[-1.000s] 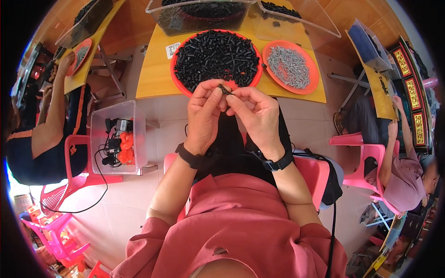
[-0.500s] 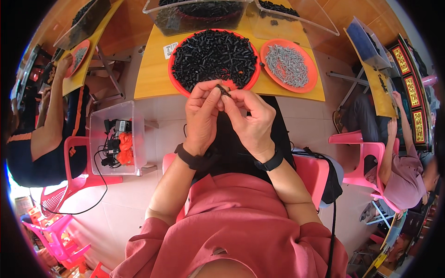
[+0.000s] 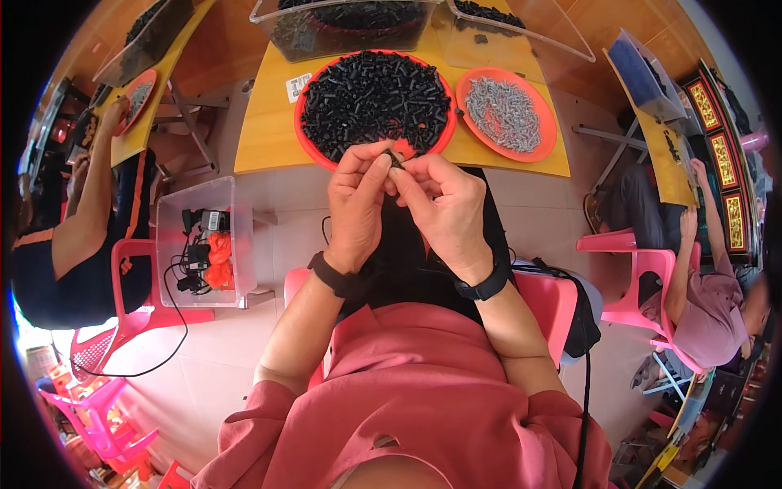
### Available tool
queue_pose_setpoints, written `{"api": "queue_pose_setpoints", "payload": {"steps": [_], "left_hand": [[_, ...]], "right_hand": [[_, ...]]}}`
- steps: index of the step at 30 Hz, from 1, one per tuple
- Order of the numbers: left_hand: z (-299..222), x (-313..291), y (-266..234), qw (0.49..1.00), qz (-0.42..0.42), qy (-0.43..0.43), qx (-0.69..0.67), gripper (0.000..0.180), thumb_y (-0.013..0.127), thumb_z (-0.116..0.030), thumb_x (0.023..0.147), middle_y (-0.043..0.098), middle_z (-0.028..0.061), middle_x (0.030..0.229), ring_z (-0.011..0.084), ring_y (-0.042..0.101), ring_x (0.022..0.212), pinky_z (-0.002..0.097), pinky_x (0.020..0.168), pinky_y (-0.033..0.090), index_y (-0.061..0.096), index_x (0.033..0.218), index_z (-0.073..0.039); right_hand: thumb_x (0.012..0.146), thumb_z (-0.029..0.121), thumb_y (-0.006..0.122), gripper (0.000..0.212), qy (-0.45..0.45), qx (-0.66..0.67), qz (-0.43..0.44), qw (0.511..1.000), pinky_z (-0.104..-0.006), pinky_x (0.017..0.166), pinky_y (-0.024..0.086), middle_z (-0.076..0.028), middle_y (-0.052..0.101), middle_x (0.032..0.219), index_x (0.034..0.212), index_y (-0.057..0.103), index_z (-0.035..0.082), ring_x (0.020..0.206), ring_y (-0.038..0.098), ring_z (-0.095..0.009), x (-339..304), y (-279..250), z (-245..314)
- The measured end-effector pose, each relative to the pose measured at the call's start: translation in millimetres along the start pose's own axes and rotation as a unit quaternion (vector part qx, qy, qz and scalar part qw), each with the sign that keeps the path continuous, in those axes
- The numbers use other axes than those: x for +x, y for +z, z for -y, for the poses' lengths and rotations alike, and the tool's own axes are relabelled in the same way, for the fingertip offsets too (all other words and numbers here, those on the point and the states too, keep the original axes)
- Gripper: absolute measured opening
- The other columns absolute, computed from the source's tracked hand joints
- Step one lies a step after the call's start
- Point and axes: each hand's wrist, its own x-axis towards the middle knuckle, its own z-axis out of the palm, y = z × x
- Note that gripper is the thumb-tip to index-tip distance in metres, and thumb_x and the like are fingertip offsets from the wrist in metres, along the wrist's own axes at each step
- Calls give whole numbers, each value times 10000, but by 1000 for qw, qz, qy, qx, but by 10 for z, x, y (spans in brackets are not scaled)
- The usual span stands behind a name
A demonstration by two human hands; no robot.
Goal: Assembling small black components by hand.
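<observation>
My left hand [image 3: 357,204] and my right hand [image 3: 448,204] meet at the near rim of a red basin [image 3: 307,151]. Both are closed, pinching one small dark piece [image 3: 393,158] between the fingertips; the fingers cover most of it. Short black tubular plastic pieces [image 3: 375,98] fill the basin, with the red bottom showing near my fingers. To its right an orange plate [image 3: 546,140] carries a heap of small silvery screw-like parts [image 3: 501,114]. A lone black piece [image 3: 459,112] lies between basin and plate.
A yellow table [image 3: 261,134] holds these, with clear plastic bins [image 3: 350,41] of black pieces behind. On my left stands a clear box [image 3: 171,269] with cables and chargers. People sit at tables on the left [image 3: 81,244] and right [image 3: 705,314].
My right hand and wrist have shifted slightly to the right and turned a little. The small dark piece has tilted between my fingertips, while both hands keep their pinch on it.
</observation>
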Motion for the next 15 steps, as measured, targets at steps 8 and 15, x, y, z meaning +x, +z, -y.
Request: {"api": "queue_pose_setpoints", "payload": {"steps": [8,15], "left_hand": [[10,15,6,992,11,-112,-65,197,593,-119,934,638,16,937,53,565,753,186,639,436,584,1122,-59],[-38,26,-5,969,99,-225,-22,204,550,-223,970,635,3,950,41,571,793,178,664,437,593,1097,-70]], "right_hand": [[732,154,768,330,-120,-188,109,969,-329,608,491,-94,579,928,1001,618,36,692,601,-238,195,-336,57],[717,149,774,314,-189,-183,144,954,-343,643,486,-89,568,896,947,604,18,739,598,-262,246,-470,9]]}}
